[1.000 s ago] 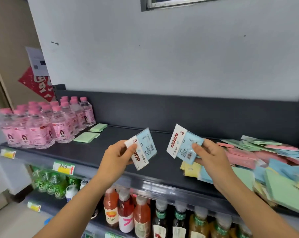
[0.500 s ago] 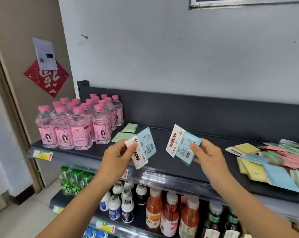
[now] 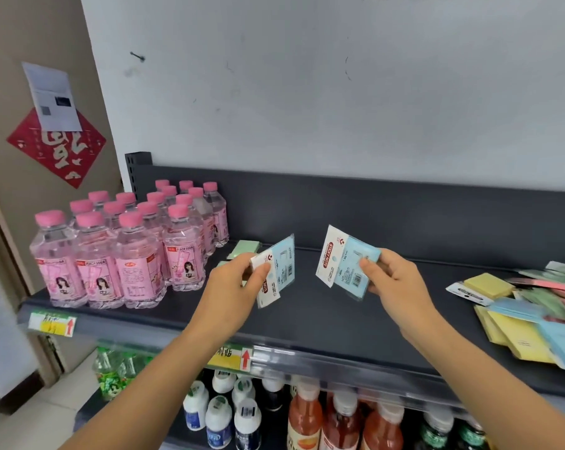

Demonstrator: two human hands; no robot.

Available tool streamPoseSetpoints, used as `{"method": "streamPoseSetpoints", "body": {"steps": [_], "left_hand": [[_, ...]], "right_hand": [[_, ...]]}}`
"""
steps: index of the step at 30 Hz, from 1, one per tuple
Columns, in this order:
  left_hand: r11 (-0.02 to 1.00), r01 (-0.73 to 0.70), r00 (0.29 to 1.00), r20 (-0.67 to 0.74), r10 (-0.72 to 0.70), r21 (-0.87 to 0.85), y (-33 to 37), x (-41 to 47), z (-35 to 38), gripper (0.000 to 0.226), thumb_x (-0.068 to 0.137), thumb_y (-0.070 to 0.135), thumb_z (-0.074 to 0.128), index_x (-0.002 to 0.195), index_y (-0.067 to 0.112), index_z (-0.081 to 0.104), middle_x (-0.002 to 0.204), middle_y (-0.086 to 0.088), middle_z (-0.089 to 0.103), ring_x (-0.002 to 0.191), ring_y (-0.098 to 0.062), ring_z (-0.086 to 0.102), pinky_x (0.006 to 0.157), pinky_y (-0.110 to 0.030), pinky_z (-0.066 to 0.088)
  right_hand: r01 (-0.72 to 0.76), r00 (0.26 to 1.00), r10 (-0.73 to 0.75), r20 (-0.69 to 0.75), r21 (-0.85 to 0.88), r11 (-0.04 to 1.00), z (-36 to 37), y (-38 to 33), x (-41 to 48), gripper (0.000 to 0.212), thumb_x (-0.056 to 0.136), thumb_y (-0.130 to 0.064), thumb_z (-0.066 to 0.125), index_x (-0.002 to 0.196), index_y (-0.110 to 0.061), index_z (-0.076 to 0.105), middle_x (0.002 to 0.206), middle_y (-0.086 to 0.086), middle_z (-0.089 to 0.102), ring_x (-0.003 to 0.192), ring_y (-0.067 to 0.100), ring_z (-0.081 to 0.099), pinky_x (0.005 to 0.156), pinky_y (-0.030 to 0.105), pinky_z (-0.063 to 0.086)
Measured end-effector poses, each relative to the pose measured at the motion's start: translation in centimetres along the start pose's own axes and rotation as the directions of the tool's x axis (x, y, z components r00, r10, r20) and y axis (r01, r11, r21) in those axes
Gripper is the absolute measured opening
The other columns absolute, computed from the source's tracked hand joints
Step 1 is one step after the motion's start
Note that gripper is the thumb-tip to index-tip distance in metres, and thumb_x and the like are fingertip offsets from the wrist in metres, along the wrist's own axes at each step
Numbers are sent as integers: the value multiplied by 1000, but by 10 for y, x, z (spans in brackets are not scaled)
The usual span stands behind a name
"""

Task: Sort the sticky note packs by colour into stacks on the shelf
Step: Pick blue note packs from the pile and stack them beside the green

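My left hand (image 3: 234,284) pinches a light blue sticky note pack (image 3: 282,266) by its white header card, held above the dark shelf (image 3: 313,319). A second light blue pack (image 3: 346,261) is pinched in my right hand (image 3: 389,280), thumb on its face. Both packs are tilted, back labels toward me. Green packs (image 3: 244,249) lie on the shelf behind my left hand, partly hidden by it. A loose pile of yellow, blue, pink and green packs (image 3: 527,310) covers the shelf's right end.
Pink-capped peach soda bottles (image 3: 125,248) crowd the shelf's left end. A dark back panel (image 3: 404,219) rises behind the shelf. Price tags (image 3: 52,323) hang on the front rail. Bottled drinks (image 3: 307,414) fill the lower shelf.
The view has swung left, bringing the bottles closer to centre and pushing the mixed pile to the right edge. Both hands keep the same grips on their blue packs.
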State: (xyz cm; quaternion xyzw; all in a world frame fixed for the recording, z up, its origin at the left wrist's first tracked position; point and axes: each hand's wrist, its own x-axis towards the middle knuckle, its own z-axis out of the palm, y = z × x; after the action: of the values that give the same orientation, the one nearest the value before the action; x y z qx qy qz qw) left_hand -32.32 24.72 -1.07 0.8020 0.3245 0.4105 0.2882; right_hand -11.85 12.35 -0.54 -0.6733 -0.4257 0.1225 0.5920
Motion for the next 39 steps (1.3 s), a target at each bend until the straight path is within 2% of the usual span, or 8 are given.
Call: {"method": "streamPoseSetpoints", "body": {"steps": [6, 11, 15, 23, 29, 33, 36, 39], "left_hand": [[934, -198, 979, 107, 173, 299, -9, 38, 19, 24, 96, 30, 46, 79, 15, 54, 73, 2, 59, 71, -19, 57, 61, -31, 41], [560, -457, 886, 407, 221, 691, -14, 60, 62, 13, 97, 20, 40, 105, 16, 49, 100, -4, 55, 97, -26, 51, 62, -37, 37], [433, -613, 775, 608, 170, 660, -21, 62, 84, 25, 90, 4, 42, 115, 8, 47, 108, -11, 49, 101, -30, 46, 57, -36, 28], [449, -717, 665, 717, 210, 533, -51, 74, 74, 28, 93, 8, 39, 119, 14, 48, 114, -7, 54, 106, -29, 51, 78, -41, 47], [515, -789, 554, 752, 358, 336, -71, 95, 58, 38, 85, -1, 38, 119, 14, 46, 124, -7, 56, 124, -27, 42, 107, -33, 29], [614, -722, 597, 736, 320, 319, -78, 104, 50, 51, 80, -2, 41, 123, 25, 45, 122, -4, 54, 113, -24, 46, 90, -33, 39], [683, -672, 617, 727, 301, 287, -72, 99, 54, 39, 94, 28, 46, 133, 26, 42, 130, 1, 53, 115, -22, 43, 90, -36, 39], [627, -711, 577, 774, 260, 319, -66, 99, 62, 45, 93, 42, 46, 132, 20, 47, 132, -1, 49, 115, -24, 40, 92, -40, 40]], "right_hand": [[24, 1000, -24, 0, -10, 1000, -2, 9, 42, 14, 94, -24, 52, 93, -33, 62, 95, -15, 70, 94, 6, 66, 84, 44, 54], [34, 999, -33, 15, -45, 998, -4, 17, 73, 13, 93, -24, 53, 93, -31, 63, 95, -13, 71, 94, 7, 66, 84, 46, 54], [51, 998, -48, 40, -89, 995, -5, 23, 86, 13, 94, -23, 52, 98, -25, 64, 97, -10, 71, 96, 9, 66, 84, 45, 54], [74, 997, -66, 42, -265, 961, 5, 26, 85, 14, 94, -22, 51, 101, -24, 63, 95, -16, 69, 92, -2, 63, 73, 26, 51], [10, 998, -28, -54, -305, 952, 18, 18, 76, 14, 94, -21, 51, 101, -24, 63, 93, -13, 69, 90, 2, 64, 71, 29, 50], [-16, 995, -17, -99, -322, 946, 32, 11, 67, 14, 94, -21, 52, 101, -22, 63, 91, -13, 70, 89, 4, 64, 65, 20, 48], [-37, 991, -8, -136, -326, 945, 42, 7, 60, 14, 94, -22, 51, 101, -23, 63, 91, -11, 70, 89, 5, 64, 63, 18, 47], [-41, 984, -22, -177, -344, 938, 51, 5, 52, 13, 94, -22, 51, 99, -24, 63, 89, -9, 70, 78, -3, 62, 51, 12, 43]]}}
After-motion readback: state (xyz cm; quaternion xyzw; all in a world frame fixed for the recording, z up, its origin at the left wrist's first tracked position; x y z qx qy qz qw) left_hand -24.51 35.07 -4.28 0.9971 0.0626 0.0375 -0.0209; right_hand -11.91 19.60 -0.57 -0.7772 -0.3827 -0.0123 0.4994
